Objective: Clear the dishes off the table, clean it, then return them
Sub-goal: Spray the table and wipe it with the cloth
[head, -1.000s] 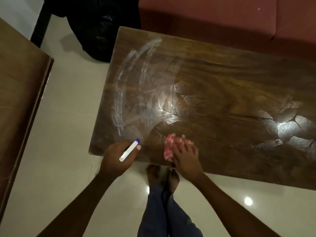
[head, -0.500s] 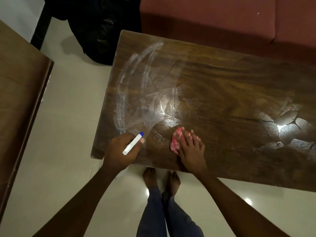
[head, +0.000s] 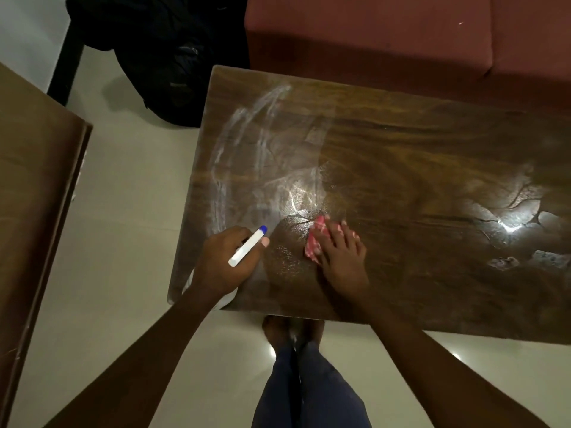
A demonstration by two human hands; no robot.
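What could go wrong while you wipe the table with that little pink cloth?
The pink cloth under the right hand is small, so it might just smear the white streaks around the table. The shiny wet patches far on the right could get missed and dry into marks. The left hand holds a blue-tipped white tube near the table's corner; if it slipped, it might fall on the floor.

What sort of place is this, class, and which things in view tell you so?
Probably a living room in a home: a wooden table stands in front of a red sofa on a pale tiled floor, with a dark bag lying beside it.
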